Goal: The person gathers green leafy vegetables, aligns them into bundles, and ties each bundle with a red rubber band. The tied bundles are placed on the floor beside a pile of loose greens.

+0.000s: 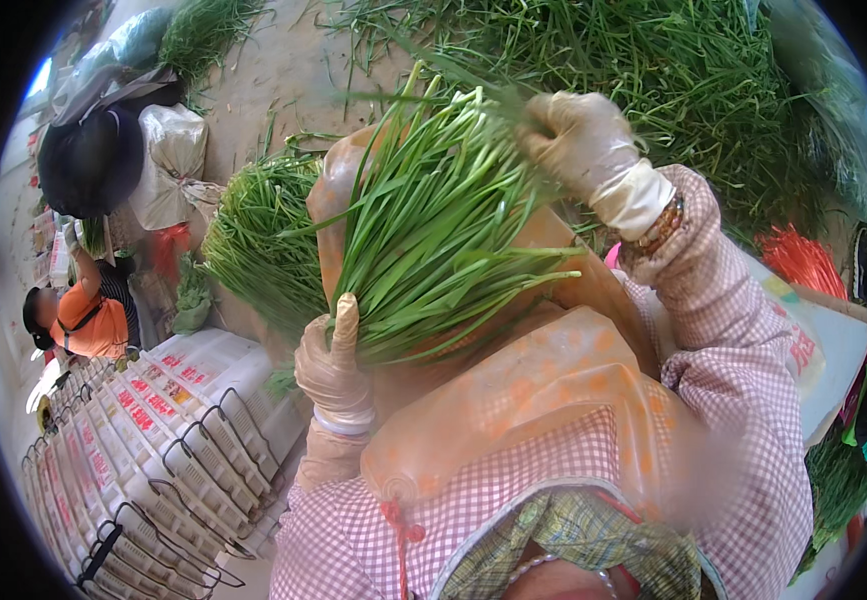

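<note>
A loose bunch of garlic chives (443, 220) lies fanned out above my lap, its pale cut ends toward the top and right. My left hand (336, 365), in a thin whitish glove, grips the bunch at its lower left; the thumb shows upright and the other fingers are hidden under the leaves. Up at the right, my gloved right hand (578, 140) is closed beside the pale ends. Green blades by its fingertips are smeared by motion. An orange-patterned translucent plastic apron (513, 370) covers my lap beneath the bunch.
Another thick bundle of chives (263, 235) stands just left. A large heap of loose chives (653, 80) covers the floor ahead. At lower left are a wire rack (193, 470) and white crates (113, 430). Red plastic string (798, 260) lies right. Far left, a person in orange (93, 325) works.
</note>
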Available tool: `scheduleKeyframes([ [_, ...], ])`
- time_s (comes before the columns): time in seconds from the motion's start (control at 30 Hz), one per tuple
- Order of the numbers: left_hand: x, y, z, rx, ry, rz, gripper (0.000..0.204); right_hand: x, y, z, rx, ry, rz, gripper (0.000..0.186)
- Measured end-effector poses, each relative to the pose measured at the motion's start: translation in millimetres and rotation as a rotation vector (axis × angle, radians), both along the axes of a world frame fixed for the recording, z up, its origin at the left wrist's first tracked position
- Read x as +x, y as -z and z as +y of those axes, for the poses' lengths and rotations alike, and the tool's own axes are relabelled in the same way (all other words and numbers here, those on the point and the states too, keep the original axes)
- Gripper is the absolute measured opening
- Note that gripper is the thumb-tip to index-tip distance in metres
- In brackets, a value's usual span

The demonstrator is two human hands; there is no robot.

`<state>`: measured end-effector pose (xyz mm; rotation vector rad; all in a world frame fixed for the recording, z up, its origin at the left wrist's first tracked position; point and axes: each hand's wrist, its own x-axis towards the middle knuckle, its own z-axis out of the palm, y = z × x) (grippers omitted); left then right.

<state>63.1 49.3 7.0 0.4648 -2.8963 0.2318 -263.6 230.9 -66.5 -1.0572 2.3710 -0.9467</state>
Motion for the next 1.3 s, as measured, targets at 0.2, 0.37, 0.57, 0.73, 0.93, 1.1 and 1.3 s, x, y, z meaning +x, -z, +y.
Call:
scheduleKeyframes([
  [0.2,-5,-4,5,0.104,-0.016,0.045,0.081,-62,-19,44,0.578,0.404,0.227,0.040],
  [0.37,-12,-8,8,0.121,0.001,0.044,0.082,-34,-13,62,0.019,0.096,-0.412,0.056],
  [0.57,-10,-6,5,0.175,-0.005,0.060,0.081,24,-41,11,-0.324,-0.253,0.394,0.066],
  [0.73,-6,-2,4,0.167,0.010,0.084,0.076,44,-30,-22,-0.513,-0.344,0.559,0.040],
  [0.93,-10,4,6,0.177,0.044,0.155,0.071,48,-4,-13,-0.611,-0.265,0.389,0.038],
  [1.1,-12,4,9,0.140,0.014,0.093,0.074,20,2,-11,-0.853,0.012,0.429,0.026],
  [1.3,-13,-1,9,0.190,0.058,0.136,0.076,-65,-1,58,0.017,0.675,-0.049,0.048],
])
